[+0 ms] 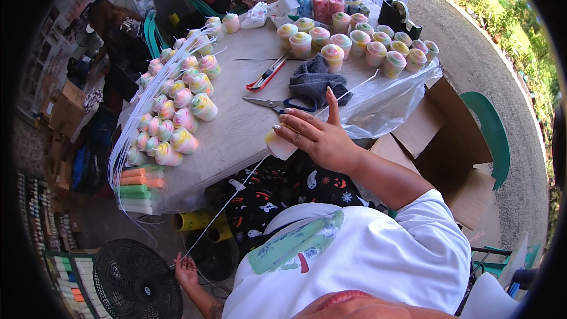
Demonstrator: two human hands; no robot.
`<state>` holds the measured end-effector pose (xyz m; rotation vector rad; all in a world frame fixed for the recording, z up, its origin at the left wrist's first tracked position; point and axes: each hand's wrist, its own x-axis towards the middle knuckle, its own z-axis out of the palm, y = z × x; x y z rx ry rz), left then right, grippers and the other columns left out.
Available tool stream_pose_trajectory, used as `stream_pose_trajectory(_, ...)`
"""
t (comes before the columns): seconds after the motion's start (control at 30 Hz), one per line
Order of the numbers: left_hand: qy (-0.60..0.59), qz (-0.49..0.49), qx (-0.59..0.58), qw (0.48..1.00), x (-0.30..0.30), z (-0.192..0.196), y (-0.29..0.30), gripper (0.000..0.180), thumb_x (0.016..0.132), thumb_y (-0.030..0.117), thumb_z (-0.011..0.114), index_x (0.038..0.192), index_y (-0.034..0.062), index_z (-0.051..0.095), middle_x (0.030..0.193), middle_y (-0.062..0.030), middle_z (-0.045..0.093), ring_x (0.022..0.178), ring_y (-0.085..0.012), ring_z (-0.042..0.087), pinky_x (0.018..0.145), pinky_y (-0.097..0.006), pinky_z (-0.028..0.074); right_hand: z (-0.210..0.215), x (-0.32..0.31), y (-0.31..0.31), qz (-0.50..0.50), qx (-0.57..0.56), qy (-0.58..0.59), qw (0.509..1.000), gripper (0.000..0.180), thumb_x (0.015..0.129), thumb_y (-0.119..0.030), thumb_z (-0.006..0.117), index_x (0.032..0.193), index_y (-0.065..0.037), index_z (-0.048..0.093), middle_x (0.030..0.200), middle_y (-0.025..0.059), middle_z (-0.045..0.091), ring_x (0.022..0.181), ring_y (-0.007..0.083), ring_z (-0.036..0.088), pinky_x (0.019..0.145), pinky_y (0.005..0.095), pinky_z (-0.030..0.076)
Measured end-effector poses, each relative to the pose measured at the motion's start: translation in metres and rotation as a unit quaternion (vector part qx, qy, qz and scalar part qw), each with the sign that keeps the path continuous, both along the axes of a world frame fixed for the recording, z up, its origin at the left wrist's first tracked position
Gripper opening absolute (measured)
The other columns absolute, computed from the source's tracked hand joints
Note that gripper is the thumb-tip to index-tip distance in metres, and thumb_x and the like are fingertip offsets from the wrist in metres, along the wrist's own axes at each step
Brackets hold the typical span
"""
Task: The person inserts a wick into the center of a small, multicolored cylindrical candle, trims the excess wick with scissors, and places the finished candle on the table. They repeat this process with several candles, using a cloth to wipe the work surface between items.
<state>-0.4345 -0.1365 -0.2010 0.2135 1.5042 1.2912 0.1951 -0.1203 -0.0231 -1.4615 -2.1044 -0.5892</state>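
Observation:
A pale yellow-and-pink candle [282, 145] lies at the table's near edge. Across its top rest the outstretched fingers of my right hand [322, 140], the thumb raised away from it. From the candle a white wick cord [233, 195] runs taut down to the lower left. There my left hand [186, 269] is closed on the cord, low beside the fan. Just beyond my right hand are scissors [273, 103] with dark blue handles and a dark grey cloth [313, 80]. A red utility knife [266, 75] lies farther off.
Swirled candles [183, 97] with long white wicks fill the table's left side; more candles [376, 53] crowd the far right by a tape dispenser [400, 18]. An open cardboard box [452, 124] stands right. A black fan [137, 280] is lower left. Other people sit beyond the table.

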Motion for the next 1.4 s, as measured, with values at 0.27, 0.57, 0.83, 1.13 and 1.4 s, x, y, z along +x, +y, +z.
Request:
stream_pose_trajectory(0.27,0.334,-0.215,-0.289,0.871,-0.059,-0.063,-0.012,0.047,0.090,0.051,0.056,0.106,0.0076,0.066,0.099,-0.0155,0.063,0.090,-0.0226,0.061,0.078,-0.036,0.052,-0.004,0.026,-0.013,-0.051,-0.013,-0.018,0.998,0.047,0.088,-0.013,0.051,0.133,-0.022,0.052,0.131,-0.0003,0.053,0.125,0.0148,0.050,0.109,0.0679,-0.001)
stream_pose_trajectory(0.57,0.318,-0.584,0.108,0.739,0.217,0.142,0.083,0.035,0.088,0.020,0.068,0.114,-0.0040,0.061,0.096,-0.0124,0.067,0.083,-0.0149,0.064,0.079,-0.026,0.052,0.007,0.005,-0.009,-0.006,-0.024,-0.062,0.998,0.044,0.087,-0.017,0.051,0.130,-0.024,0.054,0.123,-0.0022,0.054,0.125,0.0159,0.050,0.104,0.0752,0.004)
stream_pose_trajectory(0.83,0.239,-0.664,0.399,0.586,0.425,0.196,0.103,0.087,0.072,0.019,0.084,0.141,0.0019,0.034,0.126,-0.0170,0.055,0.113,-0.0246,0.057,0.096,-0.036,0.047,0.035,-0.022,-0.007,0.016,0.024,-0.074,0.997,0.041,0.087,-0.020,0.050,0.126,-0.025,0.056,0.126,-0.0050,0.053,0.135,0.0180,0.039,0.101,0.0773,0.006)
stream_pose_trajectory(1.13,0.045,-0.526,0.453,0.718,0.438,0.157,0.092,0.063,0.078,0.012,0.078,0.129,0.0051,0.041,0.110,-0.0053,0.056,0.099,-0.0122,0.056,0.087,-0.031,0.048,-0.031,-0.032,-0.016,0.098,-0.347,0.542,0.759,0.039,0.082,-0.017,0.074,0.116,-0.005,0.059,0.112,0.0076,0.059,0.105,0.0186,0.057,0.084,0.0308,0.046)
stream_pose_trajectory(1.4,0.059,-0.503,0.476,0.719,0.437,0.174,0.089,0.063,0.078,0.017,0.078,0.128,0.0048,0.042,0.110,-0.0067,0.056,0.099,-0.0144,0.057,0.087,-0.031,0.048,-0.075,-0.059,0.004,0.190,-0.298,0.557,0.752,0.028,0.086,-0.010,0.068,0.113,-0.005,0.062,0.115,0.0130,0.058,0.106,0.0267,0.057,0.093,0.0355,0.044)
